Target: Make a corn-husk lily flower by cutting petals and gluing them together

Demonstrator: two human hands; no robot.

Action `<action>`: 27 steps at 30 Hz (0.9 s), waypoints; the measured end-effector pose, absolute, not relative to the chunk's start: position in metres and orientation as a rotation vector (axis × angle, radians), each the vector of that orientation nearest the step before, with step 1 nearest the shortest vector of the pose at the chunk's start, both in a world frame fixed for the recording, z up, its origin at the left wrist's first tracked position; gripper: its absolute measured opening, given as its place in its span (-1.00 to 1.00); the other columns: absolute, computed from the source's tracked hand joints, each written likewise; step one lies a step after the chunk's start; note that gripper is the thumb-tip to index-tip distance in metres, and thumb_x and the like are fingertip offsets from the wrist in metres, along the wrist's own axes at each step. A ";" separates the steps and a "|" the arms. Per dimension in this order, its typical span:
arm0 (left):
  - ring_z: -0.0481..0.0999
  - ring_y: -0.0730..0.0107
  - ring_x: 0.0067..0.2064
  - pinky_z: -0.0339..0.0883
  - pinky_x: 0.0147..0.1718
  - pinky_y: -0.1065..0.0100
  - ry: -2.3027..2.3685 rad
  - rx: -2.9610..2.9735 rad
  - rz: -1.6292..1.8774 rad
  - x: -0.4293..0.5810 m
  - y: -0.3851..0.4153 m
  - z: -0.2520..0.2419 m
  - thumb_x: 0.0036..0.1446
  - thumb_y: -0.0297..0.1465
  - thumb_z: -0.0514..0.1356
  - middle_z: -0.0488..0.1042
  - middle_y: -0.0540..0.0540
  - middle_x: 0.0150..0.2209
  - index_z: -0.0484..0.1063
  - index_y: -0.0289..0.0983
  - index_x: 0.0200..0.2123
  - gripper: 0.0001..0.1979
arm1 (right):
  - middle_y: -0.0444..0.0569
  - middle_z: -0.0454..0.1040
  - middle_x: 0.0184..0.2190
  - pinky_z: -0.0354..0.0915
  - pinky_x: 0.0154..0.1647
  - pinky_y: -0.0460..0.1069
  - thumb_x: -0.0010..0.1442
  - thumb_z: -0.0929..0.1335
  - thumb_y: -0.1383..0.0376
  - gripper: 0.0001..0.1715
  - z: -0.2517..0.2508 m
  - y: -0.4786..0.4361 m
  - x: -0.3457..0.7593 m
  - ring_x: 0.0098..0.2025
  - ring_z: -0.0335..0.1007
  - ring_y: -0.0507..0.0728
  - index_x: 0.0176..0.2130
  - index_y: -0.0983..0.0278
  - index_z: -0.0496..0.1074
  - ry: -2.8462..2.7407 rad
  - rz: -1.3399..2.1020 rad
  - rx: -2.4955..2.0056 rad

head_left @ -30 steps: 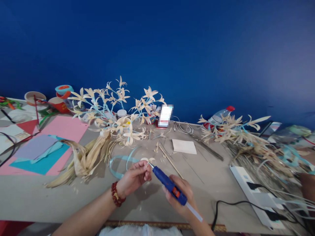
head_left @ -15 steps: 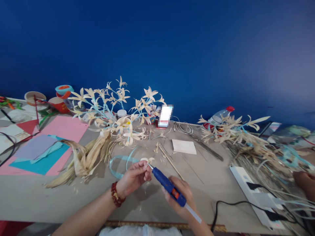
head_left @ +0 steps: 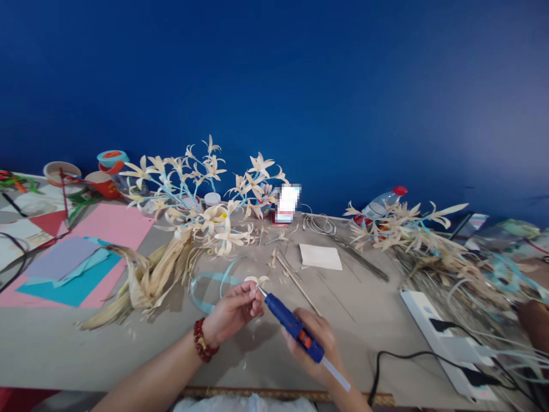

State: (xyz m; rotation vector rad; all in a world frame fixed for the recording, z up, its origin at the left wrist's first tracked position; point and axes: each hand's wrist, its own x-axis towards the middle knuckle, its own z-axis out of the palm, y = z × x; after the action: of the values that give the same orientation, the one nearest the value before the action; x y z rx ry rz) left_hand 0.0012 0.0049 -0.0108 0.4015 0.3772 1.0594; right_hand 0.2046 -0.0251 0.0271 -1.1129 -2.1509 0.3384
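Note:
My right hand (head_left: 315, 343) is wrapped round a blue glue gun (head_left: 291, 323), with a clear glue stick (head_left: 337, 375) poking out of its back end. The gun's metal nozzle points up and left, at the fingertips of my left hand (head_left: 238, 306). Those fingers pinch a small pale husk flower (head_left: 262, 281); most of it is hidden behind them, and I cannot tell whether the nozzle touches it. Beyond my left hand lies a loop of light blue tape (head_left: 199, 292). A thin wooden stick (head_left: 300, 285) rests just past the gun.
Husk flowers on blue stems (head_left: 184, 194) stand at the back left. Dried corn husks (head_left: 150, 274) and coloured paper (head_left: 60, 269) lie left. A white power strip (head_left: 441, 343) with a black cable is at right, near another person's hand (head_left: 534, 323). A lit phone (head_left: 286, 203) leans behind.
Both hands and the glue gun hold almost the same position. The other person's hand at the right edge has shifted slightly to the right.

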 end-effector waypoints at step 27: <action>0.17 0.53 -0.53 0.08 -0.44 0.40 0.307 0.410 1.049 0.001 0.004 0.000 0.15 -0.45 0.20 0.24 0.03 -0.57 0.36 -0.34 -0.45 -0.86 | -0.07 0.51 -0.47 0.31 -0.44 -0.08 0.25 0.26 0.15 -0.80 0.013 -0.009 0.238 -0.47 0.46 0.10 -0.22 0.22 0.34 -2.040 0.402 -1.288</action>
State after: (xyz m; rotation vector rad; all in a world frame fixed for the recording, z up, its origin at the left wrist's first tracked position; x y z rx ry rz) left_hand 0.0014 0.0044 0.0001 0.4098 0.3074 1.0490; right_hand 0.2383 -0.0089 0.0133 -1.2882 -2.0403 0.4016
